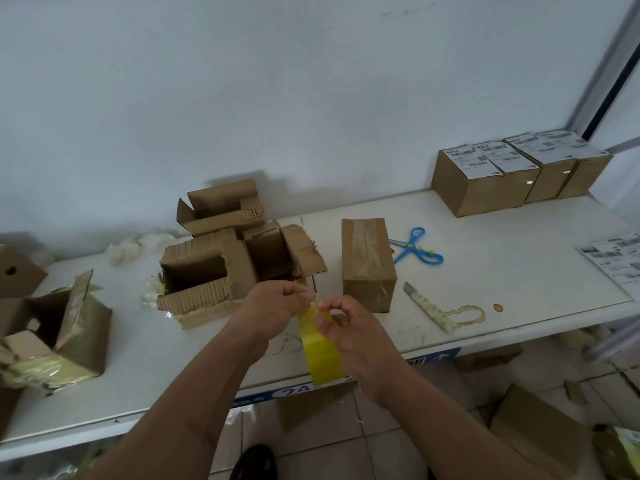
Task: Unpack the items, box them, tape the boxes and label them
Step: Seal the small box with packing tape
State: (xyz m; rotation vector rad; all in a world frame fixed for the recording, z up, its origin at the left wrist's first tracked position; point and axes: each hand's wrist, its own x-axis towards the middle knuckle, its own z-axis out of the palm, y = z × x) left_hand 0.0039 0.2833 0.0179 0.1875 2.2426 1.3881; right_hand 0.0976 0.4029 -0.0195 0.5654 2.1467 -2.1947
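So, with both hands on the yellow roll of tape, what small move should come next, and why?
Probably peel the free end loose and draw out a short strip. The left hand pinches at the top of the yellow roll of tape, which the right hand grips, so the end seems not yet freed. The closed brown cardboard box behind them carries no label yet.

White bench (502, 271), stained near the front edge. Carries torn open cartons (221, 268) at centre-left, a taped box (367, 265) upright at centre, blue scissors (417, 247) just beside it, a box cutter (429, 308) nearer the front, labelled boxes (512, 174) at back right, label sheets (616, 261) at far right.
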